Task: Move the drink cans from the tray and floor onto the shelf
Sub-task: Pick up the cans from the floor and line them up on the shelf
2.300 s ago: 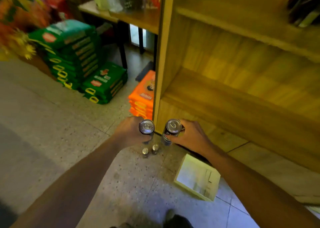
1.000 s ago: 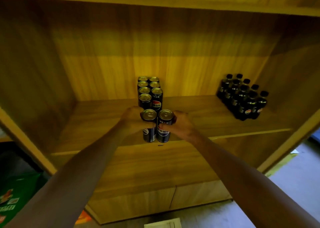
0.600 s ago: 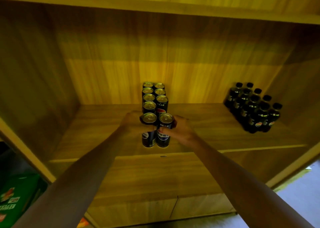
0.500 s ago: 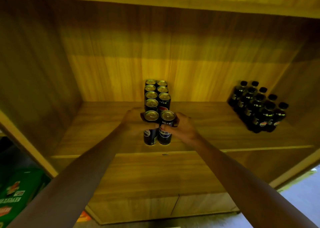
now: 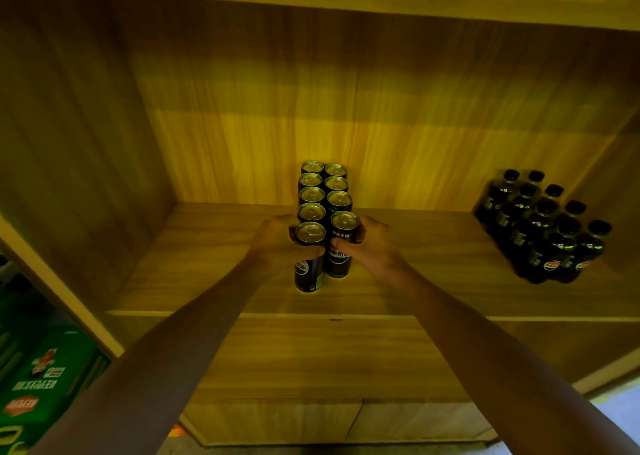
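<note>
Two dark drink cans stand side by side at the front of a double row of several cans (image 5: 323, 188) on the wooden shelf (image 5: 207, 264). My left hand (image 5: 277, 241) is wrapped around the left can (image 5: 309, 262). My right hand (image 5: 367, 243) grips the right can (image 5: 341, 246), which sits slightly further back. Both cans are upright and their bases look close to or on the shelf board; I cannot tell if they touch it.
A cluster of several dark bottles (image 5: 543, 226) stands at the shelf's right end. The shelf's left side wall (image 5: 69, 177) and back panel enclose the space. Green packages (image 5: 38, 385) lie low on the left, outside the shelf.
Both hands lifted the two cans from near the floor up to the shelf and pushed them back against the front of the can row; the right can went a little further in.
</note>
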The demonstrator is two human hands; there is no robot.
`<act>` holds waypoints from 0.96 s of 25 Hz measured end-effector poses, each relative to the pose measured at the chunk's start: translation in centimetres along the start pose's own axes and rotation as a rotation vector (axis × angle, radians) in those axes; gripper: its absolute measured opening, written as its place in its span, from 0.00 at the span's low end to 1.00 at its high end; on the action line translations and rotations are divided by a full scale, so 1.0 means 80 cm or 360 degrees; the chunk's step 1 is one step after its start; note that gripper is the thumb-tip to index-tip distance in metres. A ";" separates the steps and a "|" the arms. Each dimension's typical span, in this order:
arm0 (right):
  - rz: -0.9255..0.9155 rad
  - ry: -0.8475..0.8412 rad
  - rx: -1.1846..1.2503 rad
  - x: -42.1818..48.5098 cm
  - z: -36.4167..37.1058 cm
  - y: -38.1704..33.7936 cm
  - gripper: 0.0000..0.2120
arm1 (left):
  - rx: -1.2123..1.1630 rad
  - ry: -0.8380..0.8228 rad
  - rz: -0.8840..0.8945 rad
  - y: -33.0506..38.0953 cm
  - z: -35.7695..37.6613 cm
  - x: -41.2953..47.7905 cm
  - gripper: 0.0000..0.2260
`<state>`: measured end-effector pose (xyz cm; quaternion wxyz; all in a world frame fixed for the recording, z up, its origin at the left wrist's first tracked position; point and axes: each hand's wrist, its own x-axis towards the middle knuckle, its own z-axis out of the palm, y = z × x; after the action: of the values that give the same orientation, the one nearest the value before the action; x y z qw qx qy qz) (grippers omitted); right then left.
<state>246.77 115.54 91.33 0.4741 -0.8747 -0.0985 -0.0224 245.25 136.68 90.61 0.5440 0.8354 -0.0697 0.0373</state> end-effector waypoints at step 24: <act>-0.0010 -0.0104 0.0083 0.014 0.001 -0.010 0.26 | 0.0180 0.0072 0.0025 0.021 -0.003 -0.014 0.23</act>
<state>247.74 116.23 92.12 0.4932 -0.8620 -0.1171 0.0071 243.91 136.33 92.11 0.4971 0.8631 -0.0618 0.0643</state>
